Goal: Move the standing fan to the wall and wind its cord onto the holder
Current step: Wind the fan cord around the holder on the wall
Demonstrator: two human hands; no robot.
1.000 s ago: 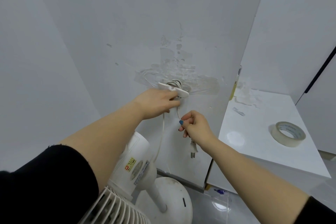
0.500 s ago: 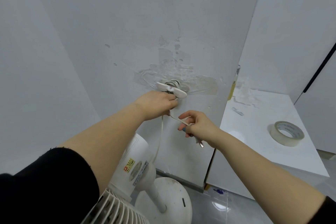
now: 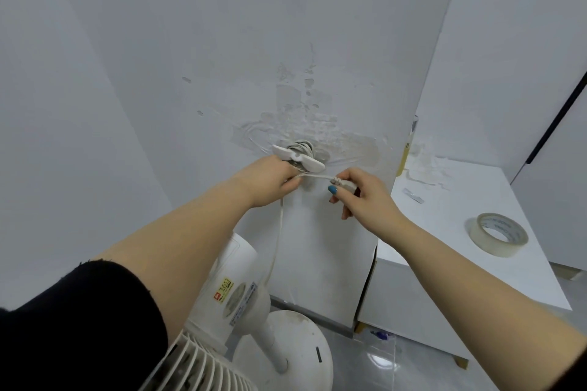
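Observation:
The white standing fan (image 3: 241, 292) stands against the wall below me, its round base (image 3: 295, 349) on the floor. A white cord holder (image 3: 298, 160) is stuck to the wall, with several turns of cord (image 3: 300, 147) wound behind it. My left hand (image 3: 270, 178) pinches the cord just under the holder. One strand of cord (image 3: 279, 232) drops from that hand to the fan. My right hand (image 3: 359, 194) grips the plug (image 3: 344, 184) at the cord's end, pulled taut to the right of the holder.
A low white cabinet (image 3: 444, 232) stands to the right of the wall panel, with a roll of masking tape (image 3: 497, 233) on top. The wall paint (image 3: 317, 124) is peeled around the holder. Glossy grey floor (image 3: 381, 368) lies below.
My right hand has risen from below the holder and swung to the right with the plug end, which hung loose before. The left hand stayed at the holder.

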